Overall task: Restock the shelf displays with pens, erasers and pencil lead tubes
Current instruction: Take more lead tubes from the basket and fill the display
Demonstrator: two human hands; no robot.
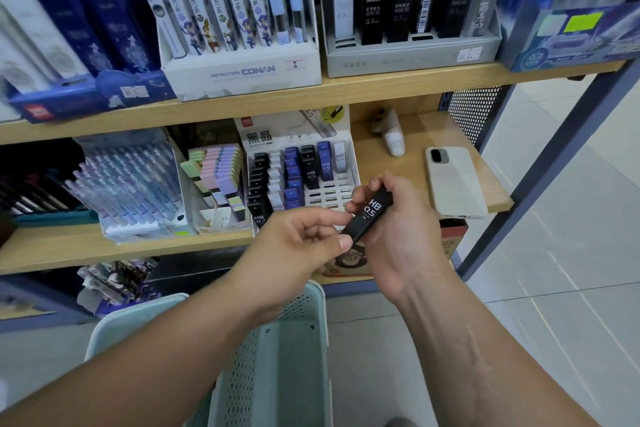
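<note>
A black pencil lead tube [370,215] marked HB 0.5 is held slanted in front of the middle shelf. My right hand [398,236] grips its upper half, fingers curled round it. My left hand [298,246] pinches its lower end between thumb and fingers. Just behind stands the white lead tube display [304,177], with black, white and blue tubes in its rows and several vacant slots at its right front. Pastel erasers [216,170] sit in a box to its left, and a clear case of pens [131,191] further left.
A pale green perforated basket [277,357] hangs below my arms. A phone [453,180] and a small white device [391,135] lie on the shelf board at right. The upper shelf holds more lead displays [242,76]. A blue metal upright [554,166] borders the shelf.
</note>
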